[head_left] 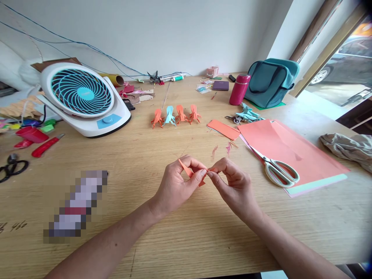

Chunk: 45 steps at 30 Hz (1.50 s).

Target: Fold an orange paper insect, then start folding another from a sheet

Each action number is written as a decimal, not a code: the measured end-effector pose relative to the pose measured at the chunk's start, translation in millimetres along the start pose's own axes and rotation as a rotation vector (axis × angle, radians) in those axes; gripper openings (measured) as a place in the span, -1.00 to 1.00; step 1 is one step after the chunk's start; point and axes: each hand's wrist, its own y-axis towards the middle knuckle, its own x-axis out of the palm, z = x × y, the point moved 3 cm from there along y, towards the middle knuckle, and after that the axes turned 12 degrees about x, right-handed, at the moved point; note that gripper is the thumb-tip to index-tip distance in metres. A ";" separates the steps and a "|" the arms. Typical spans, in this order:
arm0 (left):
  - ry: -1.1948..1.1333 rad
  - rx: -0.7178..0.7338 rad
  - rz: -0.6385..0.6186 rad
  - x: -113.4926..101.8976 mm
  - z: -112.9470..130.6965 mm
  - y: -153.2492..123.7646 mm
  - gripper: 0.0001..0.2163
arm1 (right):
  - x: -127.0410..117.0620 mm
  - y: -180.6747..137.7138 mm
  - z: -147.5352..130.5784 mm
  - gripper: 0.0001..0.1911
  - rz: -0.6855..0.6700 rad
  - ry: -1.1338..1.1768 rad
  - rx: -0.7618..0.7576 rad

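Observation:
A small folded piece of orange paper [188, 171] is held just above the wooden table [180, 240]. My left hand [177, 186] pinches it from the left with thumb and fingers. From the right, my right hand [232, 184] pinches its tip. Both hands sit near the table's middle front. Further back stands a row of small folded paper figures [176, 115], mostly orange with one light blue.
Scissors [279, 170] lie on orange paper sheets [293, 155] at the right. A white and teal fan [83, 99] stands at the back left. A pink bottle [238, 90] and a teal bag [271, 82] sit at the back right. Red tools [46, 145] lie at the left.

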 end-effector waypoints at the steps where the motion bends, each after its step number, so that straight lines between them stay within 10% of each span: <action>1: -0.017 0.009 -0.005 0.2 0.6 -0.2 -0.91 | -0.9 -0.2 -0.4 -0.86 0.005 -0.004 -0.010; 45: -0.055 0.171 0.062 -4.5 -3.1 2.6 -0.92 | -1.3 3.1 -2.8 -0.88 0.023 -0.073 -0.034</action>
